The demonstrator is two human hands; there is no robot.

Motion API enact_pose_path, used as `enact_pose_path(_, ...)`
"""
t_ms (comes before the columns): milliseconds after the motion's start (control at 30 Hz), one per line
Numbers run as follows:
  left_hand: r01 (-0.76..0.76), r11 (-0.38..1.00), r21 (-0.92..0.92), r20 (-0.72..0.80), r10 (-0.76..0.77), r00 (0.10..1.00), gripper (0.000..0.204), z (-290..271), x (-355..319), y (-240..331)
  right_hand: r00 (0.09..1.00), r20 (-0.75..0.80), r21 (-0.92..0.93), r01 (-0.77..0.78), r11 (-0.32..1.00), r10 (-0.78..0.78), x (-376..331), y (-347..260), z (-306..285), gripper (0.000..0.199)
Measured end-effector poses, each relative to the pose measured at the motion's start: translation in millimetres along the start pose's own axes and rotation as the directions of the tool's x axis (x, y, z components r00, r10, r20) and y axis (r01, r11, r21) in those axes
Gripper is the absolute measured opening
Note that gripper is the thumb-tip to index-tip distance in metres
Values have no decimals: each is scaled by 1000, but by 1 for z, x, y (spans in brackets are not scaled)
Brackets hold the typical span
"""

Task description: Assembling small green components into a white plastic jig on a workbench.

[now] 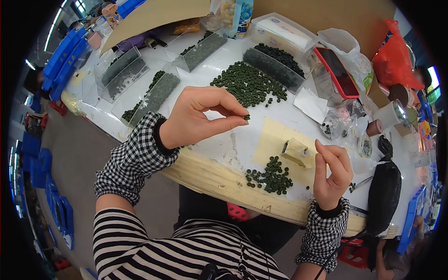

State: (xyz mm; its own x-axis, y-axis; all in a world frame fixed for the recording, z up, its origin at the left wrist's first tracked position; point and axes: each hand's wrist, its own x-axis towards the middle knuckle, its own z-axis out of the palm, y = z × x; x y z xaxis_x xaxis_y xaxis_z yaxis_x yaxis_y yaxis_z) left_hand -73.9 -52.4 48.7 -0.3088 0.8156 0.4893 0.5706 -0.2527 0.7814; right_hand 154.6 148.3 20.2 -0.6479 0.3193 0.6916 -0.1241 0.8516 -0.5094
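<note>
Nearest in, the right hand (pixel 332 175) hangs over the front edge of the bench (pixel 219 179), its grip narrow and empty — thumb and fingers curled close, nothing between them. Just beside its fingertips sits a small cream block fixture (pixel 296 151) on a yellow pad (pixel 273 140), and in front of that a small heap of dark green discs (pixel 270 176) lies loose near the bench edge.

Up and to the left, the left hand (pixel 198 117) is raised above the bench, grip pinched tight on a single green disc (pixel 246 117) held between thumb and forefinger tip — well clear of both heaps.

Behind it spreads the big pile of discs (pixel 249 85), then a fan of clear trays (pixel 203 50) loaded with more of the same, and a red phone (pixel 337 71) off to the right.

The risk, as I judge it: that pinch is only at the fingertips, so a slight twist could flick the disc away — and once it lands among the loose ones it would be lost. The near heap sits close to the edge too; a brushing sleeve could sweep pieces to the floor.
</note>
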Motion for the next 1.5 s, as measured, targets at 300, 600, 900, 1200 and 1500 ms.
enact_pose_path(300, -92, 995, 49, -10, 93, 996, 13, 4, 2, -1, 1000, 8, -3, 2, 1000, -2, 0, 0, -1, 30)
enact_pose_path(600, -312, 889, 335, 37, 318, 947, 18, 7, 2, 5, 1000, 10, 12, 12, 1000, -12, -1, 1, 0, 29)
enact_pose_path(900, -350, 855, 383, 72, 350, 934, 20, 7, 1, 7, 1000, 18, 17, 16, 1000, -16, -1, 0, 0, 29)
enact_pose_path(1200, 98, 887, 451, 70, -145, 987, 10, -9, 10, -26, 1000, 26, 21, 14, 1000, -15, -1, 0, 0, 29)
enact_pose_path(1500, 282, 740, 610, -58, -314, 948, 19, -47, 26, -56, 1000, 15, 22, 6, 1000, -6, -2, 0, 0, 29)
